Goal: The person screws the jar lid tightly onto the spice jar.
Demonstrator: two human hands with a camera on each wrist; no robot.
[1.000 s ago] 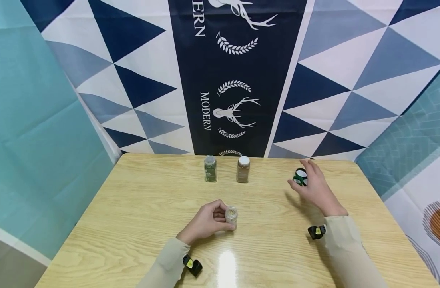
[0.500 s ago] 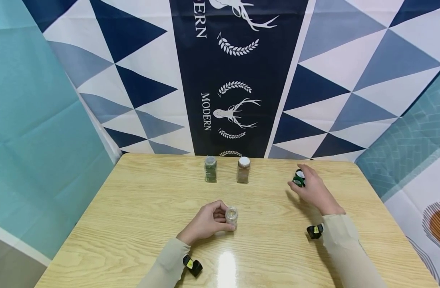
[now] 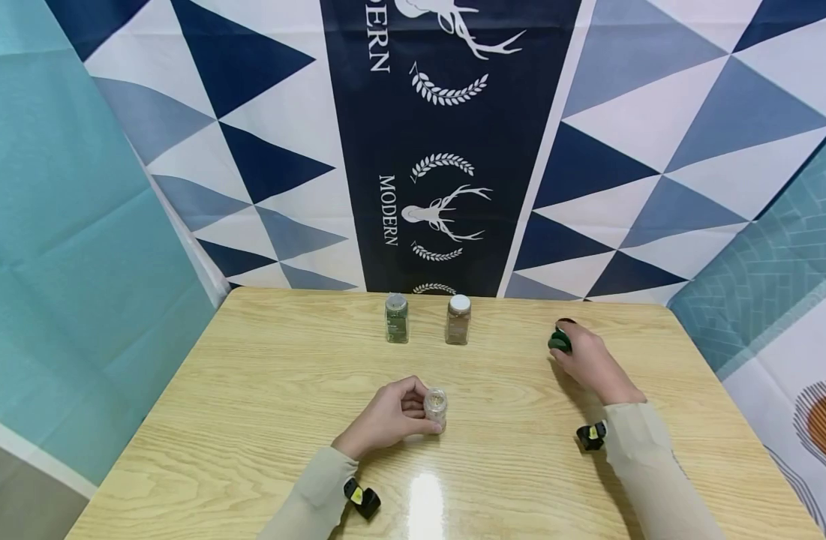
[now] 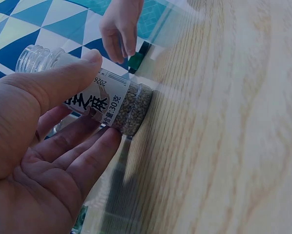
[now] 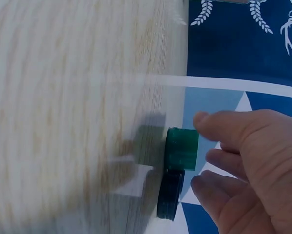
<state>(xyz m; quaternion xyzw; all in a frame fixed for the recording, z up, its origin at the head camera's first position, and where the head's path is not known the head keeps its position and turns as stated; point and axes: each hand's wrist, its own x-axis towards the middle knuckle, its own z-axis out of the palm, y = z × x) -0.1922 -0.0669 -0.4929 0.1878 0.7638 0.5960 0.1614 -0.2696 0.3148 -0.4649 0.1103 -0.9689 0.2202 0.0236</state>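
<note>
My left hand (image 3: 388, 412) grips a small clear jar (image 4: 119, 105) with a printed label and pale seeds, sesame by their look. It stands upright, base right at the tabletop, and its threaded mouth has no cap. At the far right, my right hand (image 3: 591, 364) hovers over a green cap (image 5: 185, 148) and a black cap (image 5: 169, 195) lying side by side. In the right wrist view the thumb tip is right at the green cap's upper edge, while the other fingers are bent loosely above the black one. From the head view, the hand partly hides both caps.
Near the back edge of the wooden table (image 3: 284, 420) stand a jar of green flakes (image 3: 397, 322) with a grey cap and a jar of brown powder (image 3: 458, 322) with a white cap. Patterned cloth (image 3: 433, 135) hangs behind.
My right hand has lowered slightly toward the caps, and its fingers and thumb have drawn closer together, covering more of them. The left hand and its jar stay in place.
</note>
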